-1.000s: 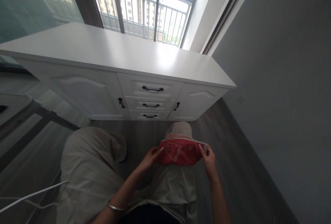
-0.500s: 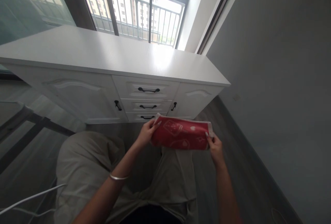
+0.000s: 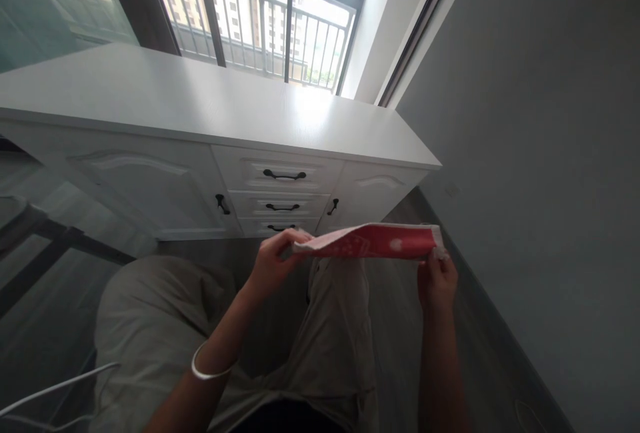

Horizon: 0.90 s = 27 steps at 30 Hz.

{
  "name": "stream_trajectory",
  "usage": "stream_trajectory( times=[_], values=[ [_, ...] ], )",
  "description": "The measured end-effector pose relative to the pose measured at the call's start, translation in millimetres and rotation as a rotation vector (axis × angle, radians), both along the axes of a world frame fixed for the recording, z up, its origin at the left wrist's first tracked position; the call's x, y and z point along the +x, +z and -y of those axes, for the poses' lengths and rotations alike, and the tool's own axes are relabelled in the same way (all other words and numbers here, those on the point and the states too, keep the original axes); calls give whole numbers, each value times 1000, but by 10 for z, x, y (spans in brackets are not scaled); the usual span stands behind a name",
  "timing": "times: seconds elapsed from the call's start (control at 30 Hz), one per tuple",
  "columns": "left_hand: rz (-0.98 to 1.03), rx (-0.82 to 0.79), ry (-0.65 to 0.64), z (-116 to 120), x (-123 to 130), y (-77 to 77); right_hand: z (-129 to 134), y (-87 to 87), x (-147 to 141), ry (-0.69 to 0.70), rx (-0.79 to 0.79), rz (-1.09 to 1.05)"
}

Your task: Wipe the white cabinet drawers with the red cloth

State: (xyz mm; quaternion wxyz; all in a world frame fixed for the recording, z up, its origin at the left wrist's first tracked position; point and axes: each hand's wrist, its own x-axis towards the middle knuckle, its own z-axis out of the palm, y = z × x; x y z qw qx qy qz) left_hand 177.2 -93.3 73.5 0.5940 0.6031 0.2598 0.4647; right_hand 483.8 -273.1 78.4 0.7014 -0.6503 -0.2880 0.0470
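Note:
A red towel (image 3: 395, 241) with a pale edge and white printed shapes is stretched between my two hands, above my right knee. My left hand (image 3: 275, 258) pinches its left end, fingers closed. At the other end, my right hand (image 3: 439, 274) grips the towel's corner between thumb and fingers. The cloth is seen nearly edge-on, so most of its printed face is hidden. A silver bangle (image 3: 203, 370) circles my left wrist.
Ahead stands a white cabinet (image 3: 165, 96) with drawers and doors with black handles (image 3: 284, 174). Behind it is a window (image 3: 245, 20) with a balcony railing. A grey wall (image 3: 525, 153) rises on the right. A white cable (image 3: 60, 390) lies at lower left.
Both hands have moved apart, the right one farther right, pulling the towel wider. The towel has tipped from showing its face to nearly edge-on.

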Motion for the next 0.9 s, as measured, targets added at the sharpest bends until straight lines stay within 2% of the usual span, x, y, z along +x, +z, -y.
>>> stream_trajectory(
  times=[0.07, 0.17, 0.23, 0.3, 0.4, 0.5, 0.57, 0.63, 0.73, 0.83, 0.9],
  values=[
    [-23, -74, -76, 202, -143, -230, 276, -243, -23, 51, -12, -153],
    [-170, -160, -149, 498, -339, -521, 696, -548, -34, 101, -107, -310],
    [-261, -187, -181, 660, -424, -663, 896, -666, -43, 215, -231, -361],
    [-317, -204, -214, 770, -453, -775, 978, -731, -70, 367, -380, -368],
    [-350, -280, -222, 820, -404, -914, 899, -817, -136, 497, -547, -338],
    [-351, -366, -208, 749, -314, -1006, 734, -949, -162, 491, -560, -324],
    [-336, -345, -163, 668, -265, -1016, 649, -1028, -121, 399, -479, -314],
    [-305, -255, -73, 587, -222, -977, 580, -1060, -41, 256, -385, -268],
    [-260, -108, 38, 483, -132, -864, 437, -997, 96, 88, -343, -134],
    [-252, -51, 130, 372, 17, -783, 197, -907, 189, 9, -341, -10],
    [-273, -64, 207, 273, 137, -810, 12, -921, 225, -7, -332, 11]
  ],
)
